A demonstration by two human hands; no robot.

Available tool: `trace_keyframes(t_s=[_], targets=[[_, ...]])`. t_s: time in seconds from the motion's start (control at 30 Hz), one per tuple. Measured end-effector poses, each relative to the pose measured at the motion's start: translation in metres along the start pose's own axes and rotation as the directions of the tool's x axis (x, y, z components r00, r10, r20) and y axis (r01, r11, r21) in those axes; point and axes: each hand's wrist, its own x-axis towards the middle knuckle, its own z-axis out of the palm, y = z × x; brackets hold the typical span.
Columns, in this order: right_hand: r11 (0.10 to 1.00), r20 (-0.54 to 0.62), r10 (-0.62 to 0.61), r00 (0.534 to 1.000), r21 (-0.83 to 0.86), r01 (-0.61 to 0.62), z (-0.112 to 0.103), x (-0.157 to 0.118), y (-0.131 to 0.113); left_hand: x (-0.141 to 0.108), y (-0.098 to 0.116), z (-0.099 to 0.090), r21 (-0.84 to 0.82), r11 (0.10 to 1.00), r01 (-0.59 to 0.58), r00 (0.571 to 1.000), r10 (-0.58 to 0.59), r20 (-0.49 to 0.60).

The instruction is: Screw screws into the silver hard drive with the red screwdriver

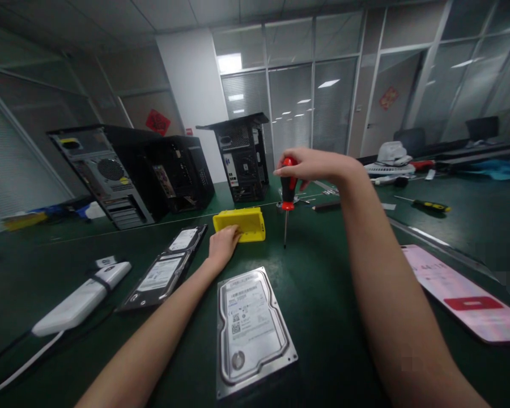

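My right hand [300, 164] is closed round the top of a red and black screwdriver [288, 190], held upright with its shaft pointing down at the green table. My left hand [223, 247] grips the near left edge of a yellow plastic tray [247, 220], which stands tilted with its hollow side towards me. Closer to me lies a silver hard drive [253, 328], label up, touched by neither hand. Left of my left forearm, two more hard drives [164, 273] lie end to end. The tray's inside is partly hidden by my fingers.
Open computer cases [130, 175] stand at the back left, another case [243, 161] behind the tray. A white power strip [83, 297] with cables lies left. To the right are a pink-screened phone [463, 294] and a yellow-black screwdriver [431, 206]. Small metal parts [331, 192] lie behind my right hand.
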Motion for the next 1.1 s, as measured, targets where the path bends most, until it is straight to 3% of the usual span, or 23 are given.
trace_keyframes(t_s=[0.1, 0.2, 0.27, 0.43, 0.53, 0.8, 1.1], targets=[[1.000, -0.003, 0.025, 1.000, -0.009, -0.025, -0.001, -0.001, 0.000, -0.004, -0.006, -0.003, -0.080, 0.997, -0.016, 0.988, 0.004, -0.153], [0.999, 0.016, 0.054, 0.998, -0.004, -0.054, -0.001, 0.002, 0.004, -0.006, -0.017, -0.003, -0.154, 0.983, 0.100, 0.919, -0.151, -0.364], [0.997, 0.060, 0.078, 0.995, 0.022, -0.080, 0.001, 0.006, 0.009, -0.008, -0.025, 0.000, -0.222, 0.963, 0.151, 0.882, -0.233, -0.410], [0.981, 0.218, 0.185, 0.958, 0.020, -0.193, 0.014, 0.017, 0.023, -0.014, -0.035, 0.006, -0.413, 0.882, 0.225, 0.908, -0.344, -0.240], [0.967, 0.261, 0.252, 0.932, -0.037, -0.251, 0.021, 0.020, 0.031, -0.017, -0.032, 0.003, -0.428, 0.865, 0.262, 0.924, -0.353, -0.146], [0.924, 0.408, 0.377, 0.832, -0.234, -0.304, 0.028, 0.029, 0.053, -0.022, -0.021, -0.010, -0.431, 0.873, 0.229, 0.960, -0.276, -0.049], [0.922, 0.422, 0.382, 0.822, -0.233, -0.309, 0.024, 0.031, 0.059, -0.022, -0.017, -0.013, -0.470, 0.865, 0.174, 0.980, -0.197, 0.000]])
